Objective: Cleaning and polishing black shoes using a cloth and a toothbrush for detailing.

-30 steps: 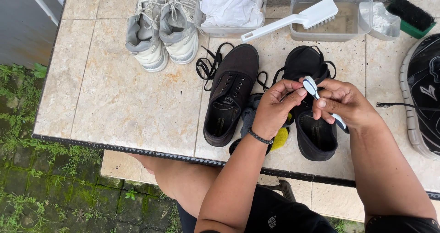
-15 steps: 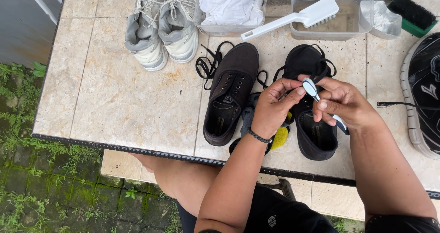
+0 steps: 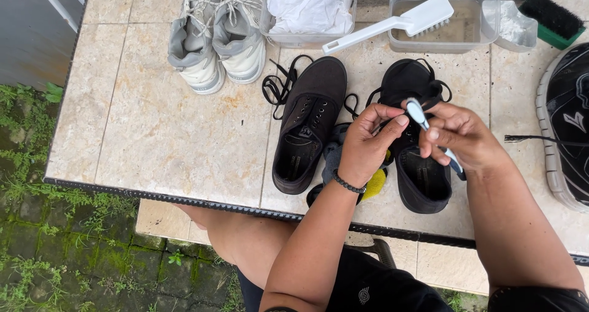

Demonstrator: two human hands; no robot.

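Nothing much has shifted since the earlier frames: both hands hover at the same spot over the black shoes. On the counter [image 3: 153, 134], grey-white sneakers [image 3: 215, 36] stand at the far left, toes toward the person. Next, the left black shoe [image 3: 307, 128] lies unlaced. The left hand [image 3: 365, 146] pinches the bristle end of a toothbrush [image 3: 417, 112], apparently checking it. The right hand [image 3: 457, 137] has its grip closed on the handle, above the right black shoe [image 3: 420, 177]. A white brush [image 3: 399, 23] rests across a tub [image 3: 460, 11], ready to hand.
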